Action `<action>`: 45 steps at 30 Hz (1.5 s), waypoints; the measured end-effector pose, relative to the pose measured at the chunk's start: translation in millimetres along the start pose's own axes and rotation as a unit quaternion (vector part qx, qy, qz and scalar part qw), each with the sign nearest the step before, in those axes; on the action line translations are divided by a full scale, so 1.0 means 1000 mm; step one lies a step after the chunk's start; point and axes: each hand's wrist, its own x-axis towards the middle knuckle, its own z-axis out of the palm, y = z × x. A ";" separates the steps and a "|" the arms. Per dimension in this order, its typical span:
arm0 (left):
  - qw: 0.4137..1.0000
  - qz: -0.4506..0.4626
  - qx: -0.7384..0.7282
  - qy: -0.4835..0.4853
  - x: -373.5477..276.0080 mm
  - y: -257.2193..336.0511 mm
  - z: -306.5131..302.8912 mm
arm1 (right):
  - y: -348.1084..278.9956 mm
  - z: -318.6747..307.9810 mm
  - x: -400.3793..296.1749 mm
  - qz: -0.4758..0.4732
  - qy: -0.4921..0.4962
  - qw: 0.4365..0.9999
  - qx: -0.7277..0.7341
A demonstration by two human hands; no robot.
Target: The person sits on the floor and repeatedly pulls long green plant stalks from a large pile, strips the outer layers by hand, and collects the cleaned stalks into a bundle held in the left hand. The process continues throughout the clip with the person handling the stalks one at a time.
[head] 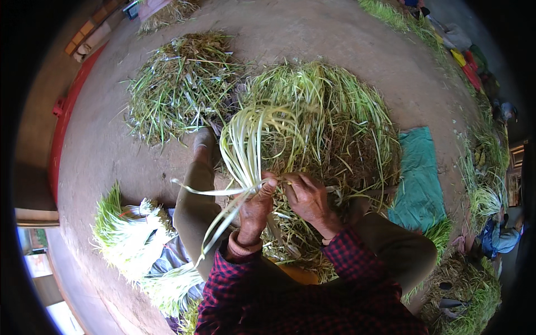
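My left hand (253, 213) is closed around a bunch of pale chive-like stalks (243, 155). Their whitish-yellow lengths fan away from me and curl over at the far end. A few loose stalks hang out to the left and back over my left wrist. Close beside it, my right hand (309, 201) pinches a thin yellowish strand (284, 180) that runs between the two hands. The fingertips partly hide where that strand begins. Both hands are above a heap of green leaves and dry brown trimmings (335, 138) between my legs.
Another heap of leaf litter (180, 83) lies beyond my left foot. Tied bundles of stalks (134, 234) rest on dark sheeting (169, 255) at left. A green cloth (418, 180) is spread at right. Other people (500, 236) sit along the far right among more greens.
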 end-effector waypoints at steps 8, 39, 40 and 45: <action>0.998 -0.005 -0.039 0.053 0.013 0.002 -0.016 | 0.014 -0.002 -0.033 -0.024 0.009 0.999 0.035; 0.972 -0.100 0.037 -0.211 0.012 0.043 -0.035 | -0.019 -0.033 -0.010 0.175 -0.224 0.911 0.300; 0.970 -0.106 0.023 -0.217 0.013 0.039 -0.034 | -0.020 -0.028 -0.013 0.214 -0.225 0.878 0.364; 0.968 -0.143 -0.026 -0.204 0.018 0.029 -0.034 | -0.024 -0.017 -0.032 0.379 -0.272 0.762 0.450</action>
